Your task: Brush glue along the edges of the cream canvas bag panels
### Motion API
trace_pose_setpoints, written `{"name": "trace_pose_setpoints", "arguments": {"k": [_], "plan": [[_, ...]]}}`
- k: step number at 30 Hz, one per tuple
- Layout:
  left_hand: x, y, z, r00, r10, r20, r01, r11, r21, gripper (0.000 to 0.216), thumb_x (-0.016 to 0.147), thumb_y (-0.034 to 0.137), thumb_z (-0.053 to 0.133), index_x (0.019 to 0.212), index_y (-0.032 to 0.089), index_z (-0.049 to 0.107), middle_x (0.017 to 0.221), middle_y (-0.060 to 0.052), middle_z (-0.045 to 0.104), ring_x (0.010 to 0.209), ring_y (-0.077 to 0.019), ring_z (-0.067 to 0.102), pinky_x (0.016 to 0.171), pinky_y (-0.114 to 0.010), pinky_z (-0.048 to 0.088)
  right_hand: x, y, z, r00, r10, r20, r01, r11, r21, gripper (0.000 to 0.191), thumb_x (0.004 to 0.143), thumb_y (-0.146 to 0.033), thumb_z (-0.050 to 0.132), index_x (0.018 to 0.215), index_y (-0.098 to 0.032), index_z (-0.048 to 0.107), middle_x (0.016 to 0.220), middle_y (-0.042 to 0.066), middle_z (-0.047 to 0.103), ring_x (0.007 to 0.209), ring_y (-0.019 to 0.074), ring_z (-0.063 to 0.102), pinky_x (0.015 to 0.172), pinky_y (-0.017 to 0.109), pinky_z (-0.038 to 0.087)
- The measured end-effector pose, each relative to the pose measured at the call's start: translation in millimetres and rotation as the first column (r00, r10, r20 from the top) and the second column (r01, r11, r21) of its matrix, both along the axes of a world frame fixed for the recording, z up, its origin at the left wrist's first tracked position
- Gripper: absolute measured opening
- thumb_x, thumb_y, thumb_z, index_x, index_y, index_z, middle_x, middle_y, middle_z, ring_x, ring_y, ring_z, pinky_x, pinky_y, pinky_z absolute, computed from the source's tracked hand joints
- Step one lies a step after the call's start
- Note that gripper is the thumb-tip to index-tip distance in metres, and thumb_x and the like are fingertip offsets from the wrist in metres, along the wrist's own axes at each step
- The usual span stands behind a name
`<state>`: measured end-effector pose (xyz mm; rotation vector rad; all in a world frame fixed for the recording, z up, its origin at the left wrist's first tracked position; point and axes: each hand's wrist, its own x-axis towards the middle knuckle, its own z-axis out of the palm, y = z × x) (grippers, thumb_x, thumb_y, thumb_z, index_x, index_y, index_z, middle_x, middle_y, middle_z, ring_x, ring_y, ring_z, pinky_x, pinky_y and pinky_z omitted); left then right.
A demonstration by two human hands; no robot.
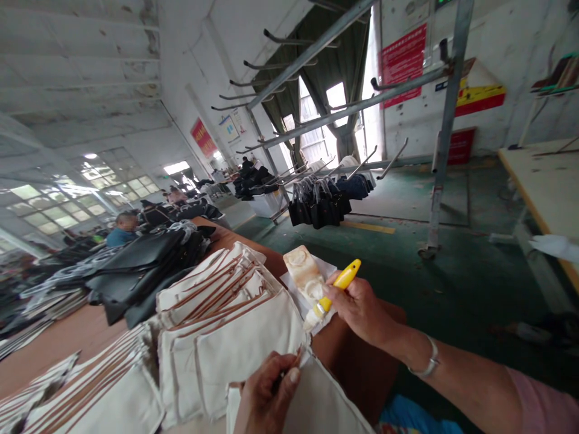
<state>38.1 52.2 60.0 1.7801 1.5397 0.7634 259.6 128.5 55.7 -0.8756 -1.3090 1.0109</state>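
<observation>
My right hand (pixel 355 301) grips a paintbrush (pixel 344 279) by its yellow handle. Its pale, coated bristles point down and left, close to the edge of a cream fabric piece. My left hand (pixel 271 392) is closed, thumb against fingers, pinching the edge of a cream fabric piece (pixel 321 398) in front of me. Beyond the brush lies a cream-coloured, smeared container (pixel 302 268) on a white sheet (pixel 328 268). To the left, cream fabric panels with brown edging (pixel 244 337) are stacked in overlapping rows.
The brown table (pixel 49 337) carries black leather-like pieces (pixel 136 259) at left. Behind it stands a metal rack (pixel 446 120) with prongs, black bags (pixel 319 205) hanging low on it. Another table (pixel 547 175) is at right. A person in blue (pixel 120 236) sits far left.
</observation>
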Motion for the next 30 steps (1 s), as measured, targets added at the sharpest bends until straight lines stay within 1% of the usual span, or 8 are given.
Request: {"name": "trace_pose_setpoints", "arguments": {"k": [5, 12, 14, 18, 20, 24, 28, 30], "plan": [[4.9, -9.1, -15.2, 0.997, 0.073, -0.028, -0.068, 0.983, 0.168, 0.035, 0.083, 0.055, 0.060, 0.074, 0.022, 0.068, 0.069, 0.001, 0.059, 0.062, -0.0135, 0.057, 0.061, -0.021, 0.043, -8.3, 6.2, -14.3, 0.978, 0.088, -0.190, -0.123, 0.976, -0.178, 0.030, 0.086, -0.046, 0.062, 0.077, -0.020, 0.052, 0.050, -0.008, 0.038, 0.041, 0.0086, 0.029, 0.037, 0.021, 0.024], [7.5, -12.9, -17.0, 0.982, 0.162, -0.098, -0.134, 0.961, 0.243, 0.036, 0.078, 0.056, 0.062, 0.063, 0.024, 0.065, 0.060, 0.002, 0.062, 0.056, -0.0141, 0.057, 0.057, -0.023, 0.046, -11.9, -7.0, -1.8, 0.880, 0.330, -0.342, -0.448, 0.817, -0.362, 0.029, 0.076, -0.040, 0.070, 0.076, -0.021, 0.049, 0.040, -0.012, 0.036, 0.032, 0.0054, 0.019, 0.030, 0.018, 0.015], [6.2, -13.7, -17.2, 0.977, 0.169, -0.129, -0.128, 0.953, 0.275, 0.034, 0.078, 0.054, 0.063, 0.062, 0.024, 0.065, 0.060, 0.002, 0.063, 0.055, -0.0136, 0.058, 0.063, -0.025, 0.048, -5.4, -3.7, 0.1, 0.875, 0.303, -0.377, -0.436, 0.831, -0.346, 0.028, 0.076, -0.040, 0.070, 0.078, -0.021, 0.050, 0.040, -0.013, 0.034, 0.032, 0.0055, 0.018, 0.030, 0.018, 0.015], [3.9, -13.8, -20.8, 0.968, 0.181, -0.175, -0.118, 0.940, 0.320, 0.032, 0.079, 0.051, 0.063, 0.062, 0.023, 0.064, 0.059, 0.003, 0.062, 0.054, -0.0129, 0.058, 0.072, -0.028, 0.049, -6.1, 2.0, -4.0, 0.933, 0.185, -0.309, -0.280, 0.913, -0.298, 0.030, 0.078, -0.043, 0.069, 0.073, -0.019, 0.051, 0.043, -0.011, 0.036, 0.034, 0.0051, 0.024, 0.032, 0.019, 0.017], [2.6, -13.5, -22.8, 0.964, 0.200, -0.174, -0.136, 0.936, 0.326, 0.033, 0.079, 0.052, 0.062, 0.062, 0.023, 0.064, 0.058, 0.003, 0.062, 0.055, -0.0129, 0.058, 0.073, -0.027, 0.050, -12.5, -1.1, -7.0, 0.940, 0.216, -0.263, -0.294, 0.905, -0.307, 0.033, 0.077, -0.044, 0.071, 0.072, -0.018, 0.051, 0.045, -0.009, 0.038, 0.035, 0.0050, 0.026, 0.032, 0.019, 0.018], [-4.3, -11.4, -26.4, 0.960, 0.221, -0.173, -0.182, 0.959, 0.217, 0.028, 0.077, 0.050, 0.064, 0.068, 0.023, 0.066, 0.058, 0.003, 0.064, 0.056, -0.0140, 0.059, 0.066, -0.025, 0.050, -14.6, -12.9, -8.7, 0.882, 0.328, -0.337, -0.431, 0.851, -0.301, 0.030, 0.081, -0.043, 0.069, 0.079, -0.018, 0.053, 0.043, -0.011, 0.038, 0.034, 0.0049, 0.024, 0.033, 0.018, 0.017], [-10.9, -0.5, -20.9, 0.966, 0.156, -0.205, -0.161, 0.987, -0.008, 0.023, 0.079, 0.039, 0.062, 0.092, 0.022, 0.070, 0.076, -0.002, 0.073, 0.071, -0.0184, 0.067, 0.069, -0.025, 0.050, 7.9, -13.5, -8.7, 0.906, 0.192, -0.378, -0.304, 0.915, -0.265, 0.028, 0.085, -0.042, 0.067, 0.081, -0.019, 0.052, 0.045, -0.011, 0.037, 0.034, 0.0047, 0.023, 0.033, 0.017, 0.016], [-10.3, 9.0, -6.2, 0.972, 0.087, -0.218, -0.108, 0.990, -0.086, 0.020, 0.080, 0.037, 0.060, 0.086, 0.021, 0.070, 0.077, -0.002, 0.072, 0.074, -0.0185, 0.065, 0.068, -0.024, 0.048, 22.1, -10.8, -9.0, 0.905, 0.092, -0.415, -0.216, 0.940, -0.263, 0.027, 0.086, -0.040, 0.068, 0.083, -0.019, 0.052, 0.045, -0.011, 0.038, 0.034, 0.0047, 0.024, 0.033, 0.017, 0.016]]}}
